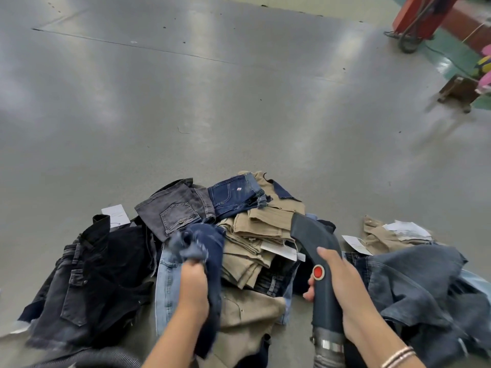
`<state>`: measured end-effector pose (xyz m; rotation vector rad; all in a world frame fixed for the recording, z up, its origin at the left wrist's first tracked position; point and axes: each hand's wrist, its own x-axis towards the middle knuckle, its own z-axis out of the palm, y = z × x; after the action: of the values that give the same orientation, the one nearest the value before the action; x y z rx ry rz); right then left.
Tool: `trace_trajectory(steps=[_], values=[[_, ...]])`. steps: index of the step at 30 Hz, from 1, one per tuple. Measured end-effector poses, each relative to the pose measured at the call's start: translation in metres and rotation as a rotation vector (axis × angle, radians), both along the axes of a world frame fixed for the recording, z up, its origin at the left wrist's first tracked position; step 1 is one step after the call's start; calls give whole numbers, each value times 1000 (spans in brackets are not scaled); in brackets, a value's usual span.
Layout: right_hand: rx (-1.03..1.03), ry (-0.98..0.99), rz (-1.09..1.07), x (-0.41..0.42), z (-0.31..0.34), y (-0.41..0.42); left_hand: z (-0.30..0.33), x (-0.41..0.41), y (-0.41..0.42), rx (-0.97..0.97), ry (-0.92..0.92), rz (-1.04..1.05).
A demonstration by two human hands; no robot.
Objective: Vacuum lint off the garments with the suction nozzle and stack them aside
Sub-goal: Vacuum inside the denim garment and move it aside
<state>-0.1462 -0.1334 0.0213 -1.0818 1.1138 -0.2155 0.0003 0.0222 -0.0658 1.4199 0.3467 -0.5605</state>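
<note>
Denim garment (207,251), soft and floppy, bunches in the left hand (192,285)'s fist; the right hand (342,285) wraps the rigid suction nozzle (316,251).

Garments (255,235) on grey table (212,102), apparently.

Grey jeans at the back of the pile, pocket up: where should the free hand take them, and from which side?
Probably by the far left corner of the grey jeans, coming in from the left over the bare floor. That edge lies free; their right side tucks against the dark blue jeans, and their near edge is hidden behind the denim piece in the left hand.
</note>
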Motion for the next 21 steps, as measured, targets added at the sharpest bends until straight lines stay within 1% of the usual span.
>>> trace_trajectory(steps=[2,5,6,9,10,11,12,14,16,17,19,20,21], values=[[-12,-12,-10,-3,6,-2,40,20,-20,-105,-21,-125],[-42,-61,-39,-5,19,-7,96,28,-48,-174,-107,-305],[-55,-84,-57,-6,24,-11,109,33,-53,-228,-108,-312],[-88,-154,-136,-17,36,-23,129,66,-42,-380,-47,-237],[-92,-168,-157,-21,39,-26,129,82,-34,-415,-24,-224],[-96,-174,-169,-25,41,-29,123,99,-25,-404,-4,-226],[-101,-174,-176,-30,42,-30,111,112,-17,-354,25,-215],[-128,-164,-181,-37,44,-31,79,129,0,-124,71,-155],[-154,-142,-161,-41,45,-29,37,132,18,243,96,-137],[-157,-133,-151,-42,45,-27,13,128,25,463,88,-182],[-151,-124,-136,-41,45,-24,-29,109,32,922,-2,-317],[-143,-118,-127,-39,44,-22,-46,93,28,1036,-100,-398],[-135,-111,-113,-36,43,-21,-61,74,20,1035,-208,-484]])
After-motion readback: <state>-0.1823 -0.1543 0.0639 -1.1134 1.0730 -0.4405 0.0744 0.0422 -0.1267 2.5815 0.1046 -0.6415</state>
